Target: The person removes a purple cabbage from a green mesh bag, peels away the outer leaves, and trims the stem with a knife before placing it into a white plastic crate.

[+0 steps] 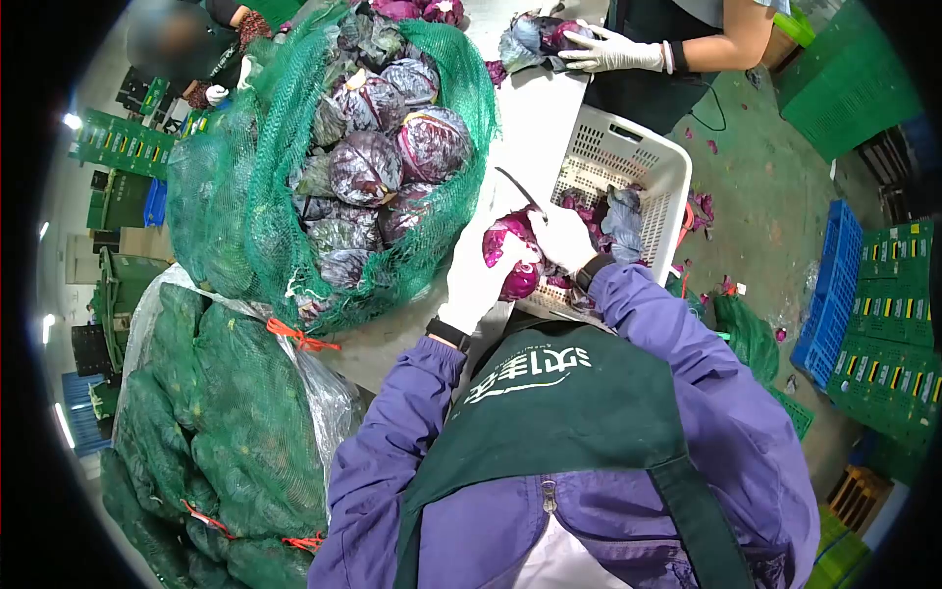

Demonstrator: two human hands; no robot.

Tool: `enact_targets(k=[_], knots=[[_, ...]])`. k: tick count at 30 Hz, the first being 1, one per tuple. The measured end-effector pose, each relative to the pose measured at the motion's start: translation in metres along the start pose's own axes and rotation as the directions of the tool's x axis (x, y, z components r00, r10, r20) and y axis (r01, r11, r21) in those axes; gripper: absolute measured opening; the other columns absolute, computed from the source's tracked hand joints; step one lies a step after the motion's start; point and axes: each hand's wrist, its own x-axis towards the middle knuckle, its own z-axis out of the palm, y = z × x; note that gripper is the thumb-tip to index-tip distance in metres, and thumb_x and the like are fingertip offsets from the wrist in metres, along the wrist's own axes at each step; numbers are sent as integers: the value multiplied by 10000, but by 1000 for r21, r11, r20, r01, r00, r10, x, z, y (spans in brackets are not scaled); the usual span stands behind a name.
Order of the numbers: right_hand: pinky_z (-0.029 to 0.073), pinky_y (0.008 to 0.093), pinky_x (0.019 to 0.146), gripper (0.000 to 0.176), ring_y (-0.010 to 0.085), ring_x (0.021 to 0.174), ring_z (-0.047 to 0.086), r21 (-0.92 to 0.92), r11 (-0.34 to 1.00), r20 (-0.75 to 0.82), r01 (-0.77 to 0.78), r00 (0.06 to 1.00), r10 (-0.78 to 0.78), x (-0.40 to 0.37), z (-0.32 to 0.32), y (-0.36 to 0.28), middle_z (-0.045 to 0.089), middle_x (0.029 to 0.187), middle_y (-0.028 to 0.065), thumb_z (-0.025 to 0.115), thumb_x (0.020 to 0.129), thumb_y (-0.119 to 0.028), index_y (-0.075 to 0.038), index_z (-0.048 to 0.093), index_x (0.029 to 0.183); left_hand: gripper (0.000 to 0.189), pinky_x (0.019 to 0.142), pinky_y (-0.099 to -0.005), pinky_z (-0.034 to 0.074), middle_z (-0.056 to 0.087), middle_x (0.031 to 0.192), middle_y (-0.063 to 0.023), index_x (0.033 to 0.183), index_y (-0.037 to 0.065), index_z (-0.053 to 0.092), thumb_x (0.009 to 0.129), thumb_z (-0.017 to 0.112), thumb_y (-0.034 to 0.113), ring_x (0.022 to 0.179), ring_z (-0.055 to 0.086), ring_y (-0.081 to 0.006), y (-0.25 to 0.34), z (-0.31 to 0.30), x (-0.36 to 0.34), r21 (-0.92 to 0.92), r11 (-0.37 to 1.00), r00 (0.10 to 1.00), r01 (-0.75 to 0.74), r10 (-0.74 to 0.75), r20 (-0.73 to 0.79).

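Note:
My left hand, in a white glove, is wrapped round the left side of a peeled, shiny red cabbage at the table's edge. In my right hand, also gloved, is a knife with a thin, dark, curved blade pointing up and left, away from the cabbage. That hand sits close against the cabbage's right side; its grip on the handle is mostly hidden. Left of my hands, an open green mesh bag holds several unpeeled red cabbages. Below my right hand, a white crate contains loose outer leaves.
Full green mesh bags with red ties are stacked at lower left. Across the table, a co-worker's gloved hand rests on a cabbage. Another person stands at upper left. Blue and green crates stand right.

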Motion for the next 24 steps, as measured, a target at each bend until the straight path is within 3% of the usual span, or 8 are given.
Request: enact_targets(k=[3, 5, 7, 9, 10, 15, 16, 24], knots=[[520, 486, 732, 377, 410, 815, 662, 327, 854, -58, -405, 893, 446, 14, 50, 108, 681, 872, 238, 505, 957, -353, -29, 696, 953, 675, 1085, -388, 392, 477, 1356, -163, 1395, 13, 422, 853, 761, 230, 1259, 480, -267, -16, -4, -22, -152, 988, 999, -21, 15, -42], [525, 439, 639, 375, 379, 637, 649, 6, 925, -178, -381, 909, 376, -18, 30, 149, 683, 783, 235, 553, 942, -301, 31, 615, 1105, 772, 1082, -394, 388, 433, 1354, -178, 1388, -13, 396, 797, 824, 239, 1273, 447, -265, -43, -13, -50, -245, 970, 994, 2, -28, -104], [537, 453, 766, 457, 432, 816, 672, 196, 747, -137, -635, 737, 662, -44, 23, 190, 689, 911, 285, 562, 937, -346, 36, 580, 1187, 781, 1065, -409, 392, 406, 1331, -185, 1399, 3, 396, 796, 819, 264, 1245, 451, -283, -62, -15, -73, -263, 965, 979, -18, -37, -202], [521, 477, 850, 395, 441, 946, 661, -82, 782, -411, -618, 736, 538, -65, 16, 170, 680, 1006, 273, 533, 936, -283, 27, 576, 1177, 780, 1048, -427, 386, 385, 1305, -188, 1405, 20, 397, 801, 803, 302, 1211, 446, -312, -68, -20, -81, -47, 999, 973, -22, 11, -232], [508, 461, 896, 455, 417, 1021, 648, -21, 763, -175, -646, 754, 634, -63, -7, 140, 658, 1086, 289, 537, 933, -271, 18, 511, 1282, 773, 1041, -438, 373, 378, 1296, -202, 1405, 31, 400, 806, 786, 330, 1184, 442, -345, -57, -21, -81, 63, 998, 968, 27, -11, -250], [497, 387, 946, 423, 309, 1115, 639, 265, 959, -17, 102, 995, -102, -73, -9, 13, 630, 1243, 200, 541, 966, -235, -77, 531, 1359, 780, 1068, -425, 372, 402, 1337, -207, 1398, -17, 364, 834, 772, 333, 1236, 444, -318, -46, 4, -44, 128, 990, 934, -65, 106, -341], [501, 383, 941, 410, 320, 1116, 633, 349, 933, 153, -83, 988, 31, -76, -24, -27, 626, 1246, 201, 537, 979, -263, -93, 543, 1352, 764, 1069, -427, 375, 418, 1342, -208, 1400, -16, 374, 840, 766, 325, 1238, 453, -323, -42, 5, -36, 92, 995, 944, -28, 56, -325], [549, 456, 740, 377, 384, 849, 666, 12, 985, 111, 173, 979, -173, -63, -6, -37, 622, 1089, 242, 465, 1008, -310, -31, 548, 1247, 564, 1068, -473, 387, 500, 1337, -247, 1313, 40, 557, 850, 714, 321, 1237, 480, -400, -15, 12, -12, 390, 914, 943, -109, 219, -250]])
